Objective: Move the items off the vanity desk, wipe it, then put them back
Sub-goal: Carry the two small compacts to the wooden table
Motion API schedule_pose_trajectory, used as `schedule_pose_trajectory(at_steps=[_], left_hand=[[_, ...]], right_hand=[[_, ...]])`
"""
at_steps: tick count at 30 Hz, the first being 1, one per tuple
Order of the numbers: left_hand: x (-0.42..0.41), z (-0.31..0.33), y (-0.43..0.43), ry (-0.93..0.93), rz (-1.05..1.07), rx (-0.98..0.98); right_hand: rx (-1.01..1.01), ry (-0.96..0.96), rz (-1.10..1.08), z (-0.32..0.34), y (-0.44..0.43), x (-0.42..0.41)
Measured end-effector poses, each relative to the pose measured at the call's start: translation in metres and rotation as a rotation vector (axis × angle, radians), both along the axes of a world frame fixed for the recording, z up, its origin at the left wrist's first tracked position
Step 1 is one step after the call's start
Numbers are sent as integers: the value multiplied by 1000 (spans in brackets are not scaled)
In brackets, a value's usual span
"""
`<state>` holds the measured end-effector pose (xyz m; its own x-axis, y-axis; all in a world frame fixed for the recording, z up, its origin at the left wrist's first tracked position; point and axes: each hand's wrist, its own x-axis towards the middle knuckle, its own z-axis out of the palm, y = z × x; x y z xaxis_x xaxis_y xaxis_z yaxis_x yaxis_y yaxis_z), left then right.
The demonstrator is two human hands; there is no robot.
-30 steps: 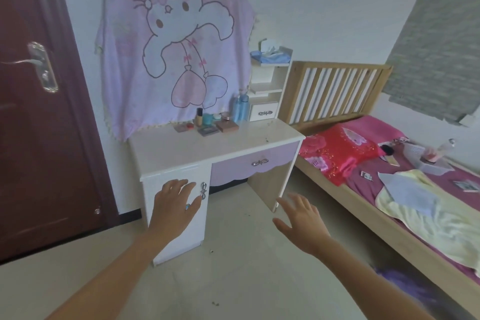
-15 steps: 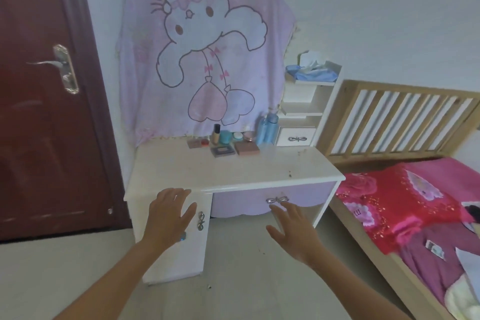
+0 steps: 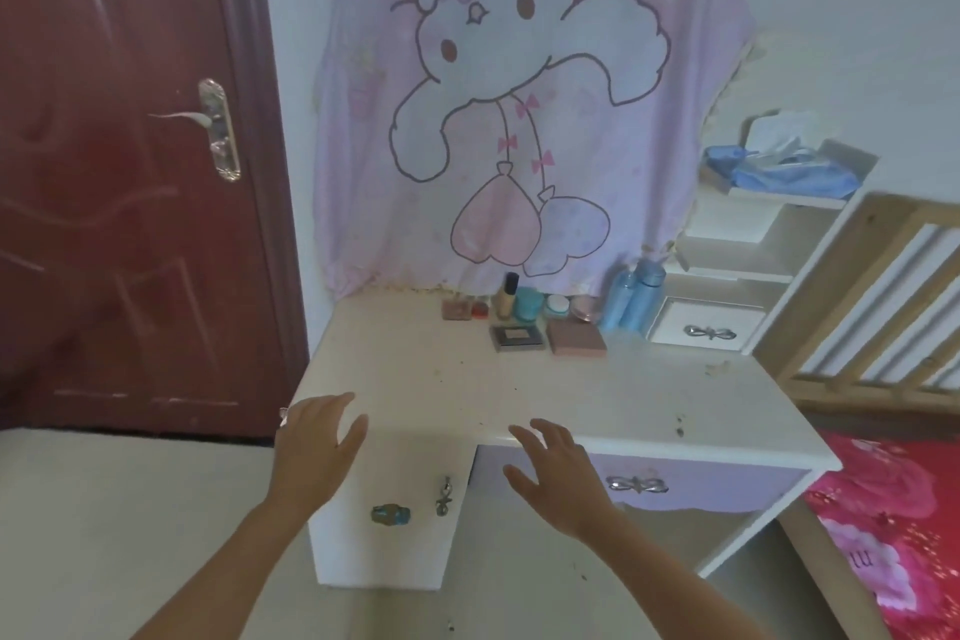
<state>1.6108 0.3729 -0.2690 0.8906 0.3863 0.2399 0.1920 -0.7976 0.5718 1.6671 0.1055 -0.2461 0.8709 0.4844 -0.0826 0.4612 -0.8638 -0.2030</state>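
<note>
left hand (image 3: 317, 447) spread, holding nothing | right hand (image 3: 558, 470) spread, holding nothing | both hands near vanity desk (image 3: 467, 395) front edge

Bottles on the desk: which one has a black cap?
The small beige bottle, standing just left of the teal jar. The two blue bottles farther right are taller and blue all over.

smooth white vanity desk (image 3: 545, 395), cloth hanging (image 3: 519, 94), glossy red-brown door (image 3: 119, 172)
</note>
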Motion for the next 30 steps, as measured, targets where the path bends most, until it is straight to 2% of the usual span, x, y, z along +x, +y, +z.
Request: schedule_pose_trajectory(at_steps=[7,17,25,30], left_hand=[[98,-9,29,6,-36,-27],[182,-44,21,116,-155,-25],[246,-53,20,122,-69,0],[279,-59,29,191,20,51]], right_hand=[[-41,19,-32,5,40,92],[-115,149,-65,-27,42,159],[-53,108,49,-32,60,262],[-23,184,150,-46,86,316]])
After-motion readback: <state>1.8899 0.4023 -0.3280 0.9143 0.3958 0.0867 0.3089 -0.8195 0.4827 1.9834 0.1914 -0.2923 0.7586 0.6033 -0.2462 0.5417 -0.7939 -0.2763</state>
